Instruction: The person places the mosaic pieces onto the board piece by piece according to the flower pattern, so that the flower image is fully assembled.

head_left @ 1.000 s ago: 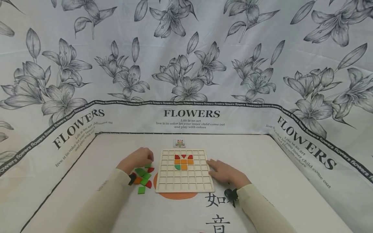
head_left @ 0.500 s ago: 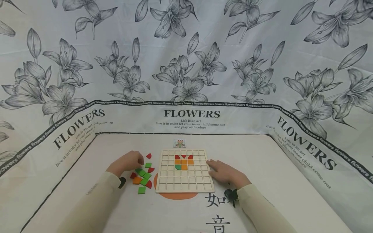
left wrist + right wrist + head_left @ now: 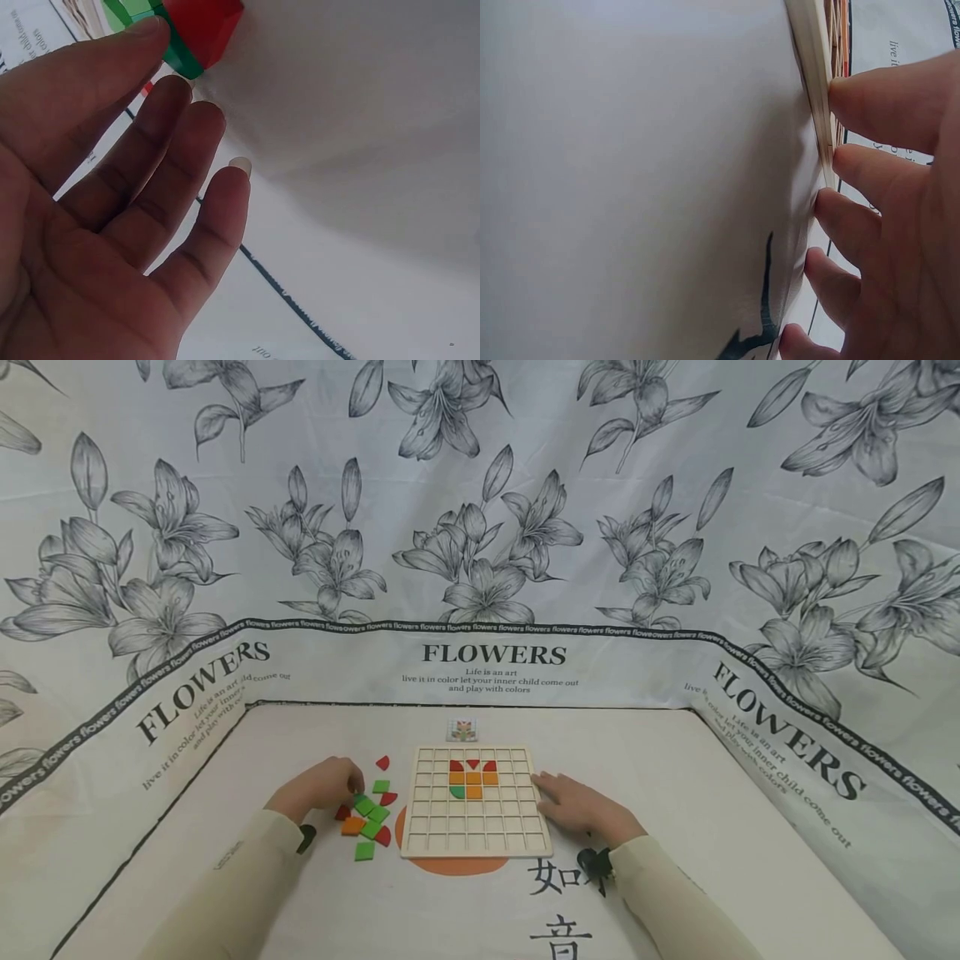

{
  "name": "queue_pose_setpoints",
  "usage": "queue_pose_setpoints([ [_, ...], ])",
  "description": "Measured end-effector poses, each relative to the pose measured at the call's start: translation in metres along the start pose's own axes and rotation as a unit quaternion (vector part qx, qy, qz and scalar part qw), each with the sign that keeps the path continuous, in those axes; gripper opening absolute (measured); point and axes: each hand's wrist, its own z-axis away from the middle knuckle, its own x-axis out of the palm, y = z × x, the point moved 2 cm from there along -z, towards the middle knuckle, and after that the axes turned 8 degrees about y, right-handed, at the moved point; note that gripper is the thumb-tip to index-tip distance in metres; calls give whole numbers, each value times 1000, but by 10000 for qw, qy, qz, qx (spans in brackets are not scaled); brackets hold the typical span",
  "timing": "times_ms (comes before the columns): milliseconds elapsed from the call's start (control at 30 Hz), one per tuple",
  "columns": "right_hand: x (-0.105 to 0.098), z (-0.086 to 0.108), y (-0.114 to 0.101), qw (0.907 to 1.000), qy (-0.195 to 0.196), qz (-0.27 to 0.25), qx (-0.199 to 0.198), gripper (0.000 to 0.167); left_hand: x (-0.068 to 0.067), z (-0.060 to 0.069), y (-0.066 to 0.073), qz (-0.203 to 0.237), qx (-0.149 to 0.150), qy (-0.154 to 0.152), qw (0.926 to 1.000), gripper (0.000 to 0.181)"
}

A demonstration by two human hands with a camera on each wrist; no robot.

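Note:
At the left of the board, my left hand (image 3: 322, 785) reaches into a loose pile of coloured tiles. In the left wrist view its thumb and index finger pinch a dark green tile (image 3: 182, 58), with a red tile (image 3: 210, 28) just beyond. The other fingers are loosely bent. The wooden grid board (image 3: 442, 831) lies flat, with red, orange and green tiles in its upper middle cells. My right hand (image 3: 581, 806) rests at the board's right edge, its fingertips touching the rim in the right wrist view.
A small picture card (image 3: 462, 730) lies behind the board. Beside the pile are a red quarter-round tile (image 3: 383, 762), a green square tile (image 3: 363, 852) and an orange tile (image 3: 352, 826). A flower-printed cloth wall (image 3: 495, 664) encloses the table.
My left hand has drawn back left and down toward the pile, uncovering the red quarter-round tile and a green square. The right hand and the board stay in place.

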Motion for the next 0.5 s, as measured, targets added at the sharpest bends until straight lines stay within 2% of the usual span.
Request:
queue_pose_setpoints([
  [500,3,-3,3,9999,44,127,-55,56,0,3,-1,-21,87,132,9999,11],
])
